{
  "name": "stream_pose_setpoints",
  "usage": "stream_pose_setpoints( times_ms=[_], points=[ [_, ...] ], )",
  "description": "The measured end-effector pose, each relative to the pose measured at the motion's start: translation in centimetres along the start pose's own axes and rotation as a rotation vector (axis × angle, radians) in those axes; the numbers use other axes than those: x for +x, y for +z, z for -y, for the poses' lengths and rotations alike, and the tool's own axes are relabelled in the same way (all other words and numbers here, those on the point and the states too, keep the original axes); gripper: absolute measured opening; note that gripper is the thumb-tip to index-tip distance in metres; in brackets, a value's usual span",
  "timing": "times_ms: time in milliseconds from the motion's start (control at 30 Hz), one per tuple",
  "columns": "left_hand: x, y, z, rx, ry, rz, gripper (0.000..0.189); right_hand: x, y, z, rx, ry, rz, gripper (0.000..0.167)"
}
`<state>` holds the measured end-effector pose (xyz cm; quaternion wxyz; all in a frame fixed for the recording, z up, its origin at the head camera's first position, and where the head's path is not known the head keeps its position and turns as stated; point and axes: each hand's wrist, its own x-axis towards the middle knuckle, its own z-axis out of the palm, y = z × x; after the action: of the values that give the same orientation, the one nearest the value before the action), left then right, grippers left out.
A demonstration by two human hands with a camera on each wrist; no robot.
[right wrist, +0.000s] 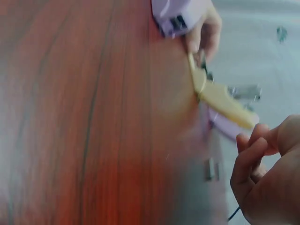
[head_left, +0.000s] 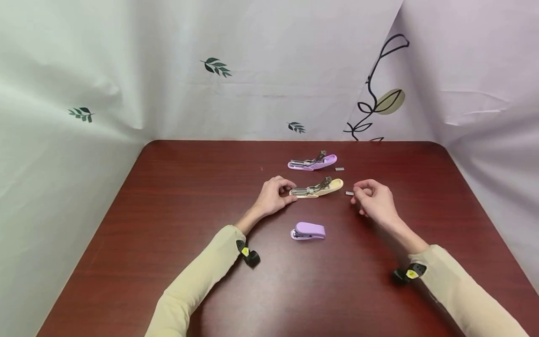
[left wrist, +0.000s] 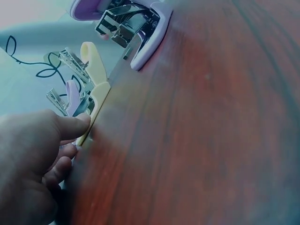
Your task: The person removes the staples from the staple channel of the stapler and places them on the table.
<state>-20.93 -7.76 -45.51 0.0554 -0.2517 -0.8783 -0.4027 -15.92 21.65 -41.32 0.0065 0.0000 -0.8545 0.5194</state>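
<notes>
My left hand (head_left: 271,197) pinches the front end of a yellow stapler (head_left: 330,187) that lies opened out, its metal magazine exposed. In the left wrist view the thumb (left wrist: 75,125) lies along the stapler's near side, with the fingers partly hidden behind. My right hand (head_left: 375,202) hovers with bent fingers beside a small grey staple strip (head_left: 349,193), right of the yellow stapler. From the right wrist view, those fingers (right wrist: 251,157) are loosely curled with nothing seen between them, and the strip (right wrist: 209,169) lies apart from them on the table.
Behind the yellow stapler lies an opened purple stapler (head_left: 324,162), with another staple strip (head_left: 339,169) at its right end. A closed purple stapler (head_left: 309,230) sits nearer to me. White patterned cloth (head_left: 261,93) hangs behind the dark red table (head_left: 189,164).
</notes>
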Motion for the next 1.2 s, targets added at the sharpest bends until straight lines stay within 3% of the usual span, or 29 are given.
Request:
stream_pose_setpoints(
  times_ms=[100,200,300,367,433,533,633,733,967,1200],
  points=[
    [-0.3,-0.1,0.1,-0.038,0.004,-0.041,0.034,-0.8,0.9,0.9,-0.040,-0.112,-0.007,0.018],
    [-1.2,-0.5,0.0,-0.066,-0.003,-0.132,0.040,-1.7,2.0,1.8,-0.123,-0.267,0.017,0.015],
    [-2.8,-1.5,-0.5,-0.107,-0.008,-0.224,0.041,-2.5,3.3,2.8,-0.202,-0.459,0.092,0.029],
    [-4.1,-2.1,-1.2,-0.130,-0.008,-0.208,0.042,-2.9,4.1,3.5,-0.240,-0.573,0.155,0.040],
    [-5.4,-2.4,-2.1,-0.150,-0.003,-0.121,0.044,-3.4,4.7,4.2,-0.288,-0.639,0.227,0.050],
    [-7.2,-1.9,-3.1,-0.140,0.037,0.031,0.046,-4.2,5.4,4.8,-0.365,-0.690,0.314,0.058],
    [-8.3,-0.7,-3.7,-0.095,0.101,0.090,0.049,-4.8,6.1,5.1,-0.422,-0.711,0.375,0.059],
    [-8.6,0.3,-3.8,-0.039,0.153,0.076,0.046,-5.1,6.5,5.1,-0.457,-0.723,0.403,0.056],
    [-8.8,1.2,-3.8,-0.016,0.180,0.034,0.028,-5.4,7.0,5.4,-0.521,-0.728,0.426,0.039],
    [-8.4,1.5,-3.8,-0.018,0.198,-0.006,0.020,-5.2,7.1,5.1,-0.511,-0.806,0.373,0.033]
  ],
)
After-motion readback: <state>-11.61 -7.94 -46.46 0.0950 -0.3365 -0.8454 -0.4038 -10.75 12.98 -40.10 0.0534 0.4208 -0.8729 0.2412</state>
